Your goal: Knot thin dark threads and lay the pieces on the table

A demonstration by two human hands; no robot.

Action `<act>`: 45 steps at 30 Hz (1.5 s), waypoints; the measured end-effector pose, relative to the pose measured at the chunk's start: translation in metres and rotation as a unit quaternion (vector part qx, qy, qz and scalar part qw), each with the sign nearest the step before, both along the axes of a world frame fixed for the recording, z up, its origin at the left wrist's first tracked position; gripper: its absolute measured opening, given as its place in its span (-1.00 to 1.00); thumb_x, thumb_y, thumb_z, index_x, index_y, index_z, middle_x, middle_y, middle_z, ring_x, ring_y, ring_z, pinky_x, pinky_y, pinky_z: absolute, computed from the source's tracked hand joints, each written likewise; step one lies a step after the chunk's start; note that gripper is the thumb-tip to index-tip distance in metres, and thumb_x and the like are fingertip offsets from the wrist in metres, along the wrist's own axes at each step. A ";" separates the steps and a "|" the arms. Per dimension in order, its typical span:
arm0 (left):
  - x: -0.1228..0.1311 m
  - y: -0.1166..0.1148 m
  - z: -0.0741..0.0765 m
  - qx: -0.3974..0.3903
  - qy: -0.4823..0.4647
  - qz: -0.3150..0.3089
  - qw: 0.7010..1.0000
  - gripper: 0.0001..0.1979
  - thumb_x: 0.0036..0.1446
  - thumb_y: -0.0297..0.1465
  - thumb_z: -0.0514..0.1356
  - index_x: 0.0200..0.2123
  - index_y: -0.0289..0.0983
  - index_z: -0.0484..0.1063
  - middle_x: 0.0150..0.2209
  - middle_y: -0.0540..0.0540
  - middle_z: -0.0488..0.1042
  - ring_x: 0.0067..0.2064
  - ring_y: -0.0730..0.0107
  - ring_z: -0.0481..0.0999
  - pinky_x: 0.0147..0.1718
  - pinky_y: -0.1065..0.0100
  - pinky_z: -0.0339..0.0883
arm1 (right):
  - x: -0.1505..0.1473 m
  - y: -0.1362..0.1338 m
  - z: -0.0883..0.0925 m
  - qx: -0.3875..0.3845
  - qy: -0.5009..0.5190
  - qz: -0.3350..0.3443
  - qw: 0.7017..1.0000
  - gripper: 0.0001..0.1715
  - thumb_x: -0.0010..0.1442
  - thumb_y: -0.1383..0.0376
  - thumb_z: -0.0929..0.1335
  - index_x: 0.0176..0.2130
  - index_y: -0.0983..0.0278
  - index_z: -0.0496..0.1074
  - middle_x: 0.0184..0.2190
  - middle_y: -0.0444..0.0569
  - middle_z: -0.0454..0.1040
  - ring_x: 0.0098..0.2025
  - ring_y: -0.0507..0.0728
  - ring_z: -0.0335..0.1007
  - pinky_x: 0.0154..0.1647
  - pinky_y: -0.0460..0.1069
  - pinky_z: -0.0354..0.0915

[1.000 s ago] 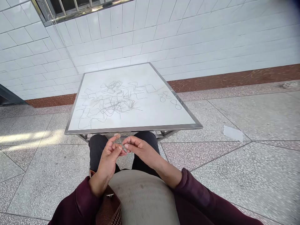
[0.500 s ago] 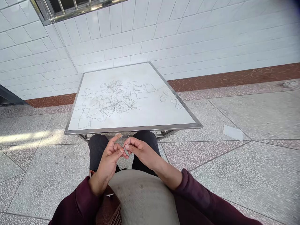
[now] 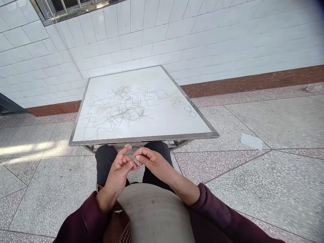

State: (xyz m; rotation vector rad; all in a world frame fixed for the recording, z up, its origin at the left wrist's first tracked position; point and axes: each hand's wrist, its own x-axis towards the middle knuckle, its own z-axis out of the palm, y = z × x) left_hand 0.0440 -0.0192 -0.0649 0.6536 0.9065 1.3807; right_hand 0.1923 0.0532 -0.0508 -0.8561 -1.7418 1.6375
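Observation:
A thin wire (image 3: 136, 145) arches in a small loop between my two hands, above my lap and just short of the table's front edge. My left hand (image 3: 117, 170) pinches it between thumb and fingers, with a wrapped index fingertip raised at the loop's left side. Close beside it, my right hand (image 3: 154, 164) grips the wire between thumb and forefinger. The wire's lower ends are hidden by the fingertips. Past my hands, many loose bent wires (image 3: 124, 113) lie tangled on the white tabletop (image 3: 169, 123). Several wires twisted into figure-eight loops (image 3: 190, 110) lie near its right edge.
A metal frame (image 3: 146, 138) edges the table, which stands against a white tiled wall (image 3: 141, 37). My knees (image 3: 105, 158) reach under its front edge. A white scrap (image 3: 251, 141) lies on the speckled floor (image 3: 240, 182) at right. A barred window (image 3: 68, 8) is above left.
My right hand has shifted very slightly right, and the wire loop between the hands looks a little wider. The wires on the table have not moved.

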 end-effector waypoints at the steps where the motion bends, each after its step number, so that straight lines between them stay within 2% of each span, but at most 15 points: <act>1: 0.000 0.000 0.000 -0.001 0.004 0.003 1.000 -0.50 0.16 -0.35 0.31 0.16 -0.16 0.32 -0.44 0.08 0.44 -0.33 0.46 0.49 -0.23 0.38 0.30 | 0.000 0.000 0.000 -0.006 0.001 0.003 1.000 -0.82 0.24 0.19 0.29 -0.32 0.24 0.39 -0.44 -0.13 0.36 -0.40 0.05 0.26 -0.31 -0.02 0.24; 4: -0.001 -0.001 0.000 -0.005 0.016 0.006 1.000 -0.49 0.16 -0.34 0.30 0.17 -0.16 0.30 -0.42 0.07 0.43 -0.33 0.42 0.52 -0.37 0.43 0.32 | 0.000 0.001 -0.001 -0.019 -0.001 0.013 1.000 -0.81 0.25 0.18 0.28 -0.31 0.24 0.38 -0.45 -0.14 0.37 -0.41 0.05 0.27 -0.31 -0.02 0.25; 7: -0.001 -0.001 0.000 -0.012 0.023 0.006 1.000 -0.47 0.17 -0.33 0.30 0.19 -0.15 0.27 -0.42 0.07 0.43 -0.34 0.39 0.55 -0.39 0.41 0.37 | 0.000 0.001 -0.001 -0.023 -0.009 0.020 0.999 -0.81 0.25 0.18 0.28 -0.33 0.23 0.37 -0.46 -0.15 0.36 -0.41 0.04 0.28 -0.33 -0.03 0.26; 15: 0.000 -0.002 0.002 0.005 0.053 -0.003 0.999 -0.43 0.20 -0.35 0.27 0.24 -0.14 0.19 -0.47 0.10 0.44 -0.40 0.45 0.53 -0.30 0.37 0.39 | 0.001 0.000 0.002 0.054 -0.061 0.014 0.997 -0.85 0.24 0.27 0.25 -0.36 0.23 0.35 -0.43 -0.13 0.35 -0.38 0.06 0.26 -0.32 -0.04 0.23; 19: -0.001 -0.001 0.001 0.025 0.054 -0.005 0.998 -0.50 0.17 -0.34 0.29 0.16 -0.18 0.26 -0.51 0.12 0.43 -0.44 0.45 0.50 -0.23 0.31 0.38 | -0.001 -0.003 0.002 0.064 -0.076 0.007 0.995 -0.84 0.24 0.30 0.24 -0.38 0.23 0.34 -0.44 -0.14 0.34 -0.39 0.05 0.26 -0.33 -0.04 0.21; 25: -0.002 -0.001 -0.001 0.023 0.060 0.006 0.998 -0.56 0.14 -0.33 0.31 0.07 -0.17 0.31 -0.52 0.12 0.40 -0.45 0.45 0.46 -0.26 0.32 0.35 | -0.005 -0.005 0.000 0.099 -0.086 -0.023 0.991 -0.85 0.21 0.35 0.24 -0.39 0.22 0.34 -0.44 -0.13 0.36 -0.37 0.07 0.28 -0.29 -0.02 0.21; 31: -0.003 -0.003 0.000 0.001 0.052 0.011 0.999 -0.57 0.19 -0.33 0.27 0.12 -0.17 0.33 -0.44 0.07 0.42 -0.30 0.41 0.47 -0.12 0.28 0.30 | -0.002 -0.005 0.002 0.059 -0.042 -0.022 0.997 -0.85 0.23 0.29 0.25 -0.38 0.22 0.35 -0.47 -0.14 0.37 -0.40 0.07 0.27 -0.32 -0.02 0.22; 39: -0.004 -0.007 0.005 0.003 0.079 -0.014 0.997 -0.54 0.17 -0.33 0.28 0.14 -0.14 0.34 -0.47 0.08 0.39 -0.32 0.43 0.43 -0.12 0.30 0.26 | -0.001 -0.009 0.003 0.066 -0.048 -0.029 0.996 -0.85 0.23 0.29 0.26 -0.39 0.22 0.35 -0.48 -0.15 0.33 -0.42 0.06 0.24 -0.36 -0.04 0.19; 42: -0.005 -0.008 0.006 0.010 0.089 -0.005 0.996 -0.54 0.20 -0.33 0.25 0.16 -0.12 0.31 -0.37 0.03 0.42 -0.26 0.40 0.44 -0.10 0.27 0.28 | -0.001 -0.009 0.004 0.064 -0.045 -0.033 0.996 -0.85 0.22 0.29 0.26 -0.39 0.22 0.36 -0.47 -0.14 0.36 -0.41 0.06 0.26 -0.35 -0.04 0.21; 45: -0.007 -0.008 0.007 0.023 0.106 0.024 0.994 -0.50 0.15 -0.34 0.29 0.17 -0.10 0.32 -0.24 -0.01 0.42 -0.25 0.41 0.42 -0.18 0.31 0.32 | -0.001 -0.008 0.006 0.059 -0.044 -0.020 0.997 -0.85 0.21 0.29 0.27 -0.37 0.22 0.39 -0.45 -0.13 0.39 -0.41 0.06 0.28 -0.34 -0.04 0.23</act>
